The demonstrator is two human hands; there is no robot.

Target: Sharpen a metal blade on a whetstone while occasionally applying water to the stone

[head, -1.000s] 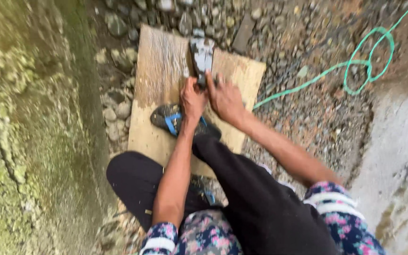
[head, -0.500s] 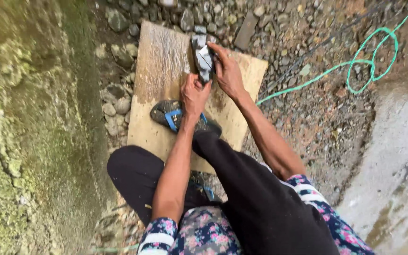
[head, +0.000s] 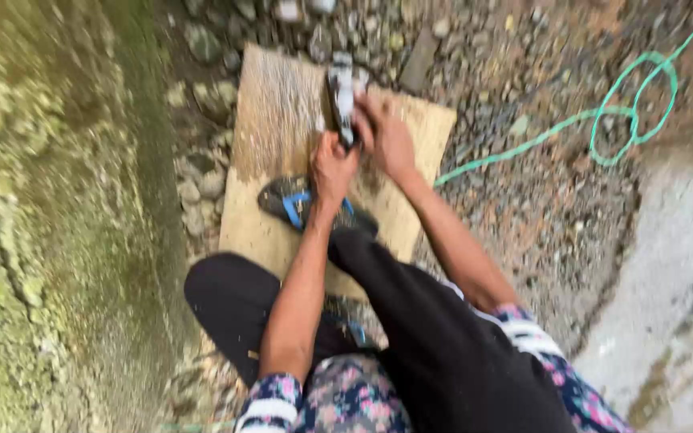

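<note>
Seated person, both hands on a small tool over a plywood board, gravel ground.

Left to right: mossy concrete wall (head: 34, 240); pale rectangular plywood board (head: 270, 120) lying on gravel; blue-strapped dark sandal (head: 290, 202) planted on the board; left hand (head: 332, 167), fingers curled shut around the lower end of the small grey-and-black handheld tool (head: 340, 100), which stands on the board's far edge; right hand (head: 387, 136), fingers wrapped closed on the tool's side; green looped cord (head: 627, 108) on the gravel, well apart. Handling judgement: keep both grips firm and the foot pinning the board so it cannot shift.
</note>
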